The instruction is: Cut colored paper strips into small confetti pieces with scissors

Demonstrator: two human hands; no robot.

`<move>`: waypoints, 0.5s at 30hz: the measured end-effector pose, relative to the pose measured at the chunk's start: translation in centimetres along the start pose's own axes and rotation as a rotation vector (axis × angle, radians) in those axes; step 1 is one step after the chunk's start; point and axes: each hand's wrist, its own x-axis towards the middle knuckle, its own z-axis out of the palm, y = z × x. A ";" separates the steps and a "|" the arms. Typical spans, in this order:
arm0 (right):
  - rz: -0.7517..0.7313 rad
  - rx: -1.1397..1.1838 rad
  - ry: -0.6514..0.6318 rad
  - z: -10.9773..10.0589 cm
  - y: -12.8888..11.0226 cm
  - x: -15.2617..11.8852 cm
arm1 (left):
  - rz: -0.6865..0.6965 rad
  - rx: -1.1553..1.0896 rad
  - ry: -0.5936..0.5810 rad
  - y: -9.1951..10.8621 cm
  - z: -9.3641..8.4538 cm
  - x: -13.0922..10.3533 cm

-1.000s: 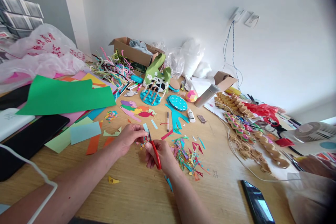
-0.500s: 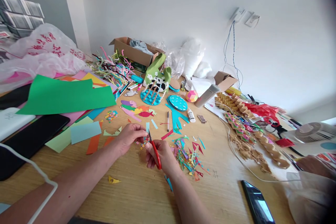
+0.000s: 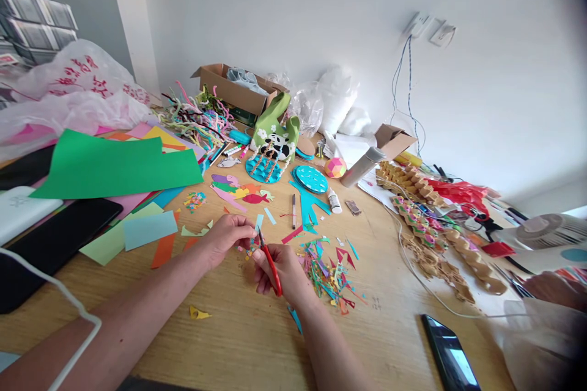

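Note:
My right hand [image 3: 280,269] is closed round the red handles of a pair of scissors [image 3: 276,281], whose blades point up and away from me. Between the thumb and finger of my left hand [image 3: 229,237] is a narrow pale-blue paper strip [image 3: 259,220]. The scissor tips meet the strip right at my left fingertips; whether the blades are apart cannot be made out. Under my hands lie tiny coloured paper bits [image 3: 247,249]. To the right of my right hand spreads a heap of paper scraps [image 3: 326,272].
Coloured paper fish [image 3: 257,198] lie beyond my hands, near a pen [image 3: 294,211] and a glue bottle [image 3: 334,201]. Green paper [image 3: 123,165] covers sheets at left. A grey tumbler [image 3: 364,167] stands farther back. A phone [image 3: 449,354] lies front right, near a white cable [image 3: 426,284].
The pale-blue strip at my left fingertips has tilted slightly to the right. Both hands stay almost in place, with the scissors still in my right hand.

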 end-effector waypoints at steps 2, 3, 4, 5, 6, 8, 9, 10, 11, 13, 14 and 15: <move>0.007 0.003 0.000 0.0 0.0 0.0 | 0.003 -0.006 0.001 0.0 0.0 0.0; 0.011 0.007 0.002 0.0 0.0 0.0 | 0.005 -0.008 0.000 -0.1 0.0 0.0; 0.012 0.011 0.003 0.0 0.0 0.0 | 0.005 -0.009 -0.003 -0.1 0.0 0.0; 0.012 0.015 0.004 0.0 0.0 0.0 | 0.005 -0.010 -0.008 -0.1 0.0 0.0; 0.011 0.017 0.003 0.0 -0.1 0.0 | 0.005 -0.011 -0.013 -0.1 0.0 0.0; 0.010 0.019 0.000 0.0 -0.1 -0.1 | 0.000 -0.012 -0.014 0.0 0.0 0.0; 0.012 0.017 -0.001 0.0 -0.1 -0.1 | -0.006 -0.013 -0.008 0.0 0.0 0.0; 0.015 0.015 -0.002 0.0 -0.2 -0.1 | -0.011 -0.016 0.004 0.0 0.0 0.0; 0.020 0.012 0.000 0.0 -0.2 -0.1 | -0.014 -0.020 0.015 0.1 0.0 0.0; 0.022 0.010 0.006 0.0 -0.1 -0.1 | -0.016 -0.026 0.022 0.2 0.0 -0.1; 0.022 0.012 0.007 0.0 -0.1 -0.1 | -0.013 -0.027 0.013 0.2 0.0 -0.1; 0.022 0.014 0.010 0.0 -0.1 -0.1 | -0.008 -0.025 -0.003 0.2 0.0 -0.1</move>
